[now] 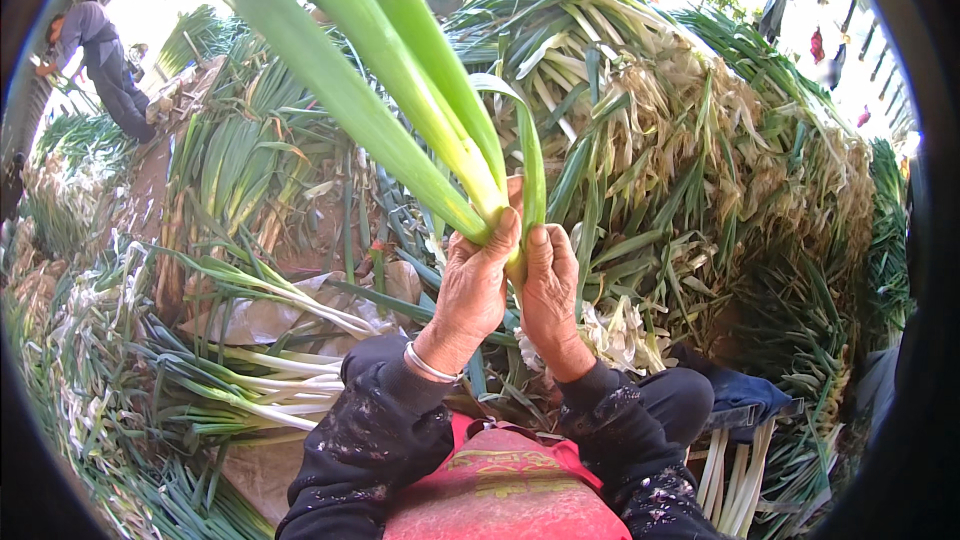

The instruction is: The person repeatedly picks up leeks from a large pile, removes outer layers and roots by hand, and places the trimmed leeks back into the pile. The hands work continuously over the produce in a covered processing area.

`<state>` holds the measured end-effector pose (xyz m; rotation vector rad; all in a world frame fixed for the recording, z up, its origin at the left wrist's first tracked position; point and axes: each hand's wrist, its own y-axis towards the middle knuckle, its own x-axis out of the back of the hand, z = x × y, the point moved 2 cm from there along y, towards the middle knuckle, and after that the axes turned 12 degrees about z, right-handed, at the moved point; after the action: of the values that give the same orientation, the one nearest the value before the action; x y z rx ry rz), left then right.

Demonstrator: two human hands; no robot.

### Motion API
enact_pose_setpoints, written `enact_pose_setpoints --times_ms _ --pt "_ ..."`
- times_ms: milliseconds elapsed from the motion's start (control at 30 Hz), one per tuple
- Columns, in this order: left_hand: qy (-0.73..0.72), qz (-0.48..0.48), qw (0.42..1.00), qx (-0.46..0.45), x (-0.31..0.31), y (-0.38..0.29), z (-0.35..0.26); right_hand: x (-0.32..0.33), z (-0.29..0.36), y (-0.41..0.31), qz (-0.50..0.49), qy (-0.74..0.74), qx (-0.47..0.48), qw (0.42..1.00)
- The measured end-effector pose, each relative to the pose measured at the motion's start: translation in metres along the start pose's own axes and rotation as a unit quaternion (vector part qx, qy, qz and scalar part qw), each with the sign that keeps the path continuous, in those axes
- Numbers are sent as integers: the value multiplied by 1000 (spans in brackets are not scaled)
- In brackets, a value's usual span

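Note:
Upright before me is a large green onion (pixel 450 142), its broad green leaves fanning up and to the left. My left hand (pixel 474 289) grips it where the leaves meet the stalk, the thumb pressed on the front. Beside it, my right hand (pixel 550 289) pinches a bent outer leaf (pixel 534 157) between thumb and fingers. That leaf curves away from the others on the right side. The lower stalk is mostly hidden behind my hands.
To my left, green onions with white stalks (pixel 277 386) lie over sacking (pixel 255 322). A tall heap of onions with dry husks (pixel 675 127) rises ahead right. White stalks (pixel 735 472) lie by my right knee. A person (pixel 101 60) bends over at the far left.

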<state>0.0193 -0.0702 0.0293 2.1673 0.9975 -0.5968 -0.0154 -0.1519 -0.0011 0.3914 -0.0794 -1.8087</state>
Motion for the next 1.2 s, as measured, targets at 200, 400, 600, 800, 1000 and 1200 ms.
enact_pose_setpoints --times_ms 200,400,600,800,1000,1200 --pt "20 -53 998 4 21 -2 -12 60 -19 11 -191 407 -71 890" --pt "1 -172 976 -135 51 1 -53 214 -5 8 -282 104 -87 950" --pt "-63 -209 966 -142 74 -1 -58 309 9 4 -228 -729 -41 645" --pt "-51 -160 974 -151 53 3 -41 68 49 18 201 -469 79 856" --pt "-34 -116 985 -123 30 1 -33 10 44 19 267 -420 166 851" --pt "-36 -101 987 -118 33 0 -38 6 44 20 255 -419 138 861"
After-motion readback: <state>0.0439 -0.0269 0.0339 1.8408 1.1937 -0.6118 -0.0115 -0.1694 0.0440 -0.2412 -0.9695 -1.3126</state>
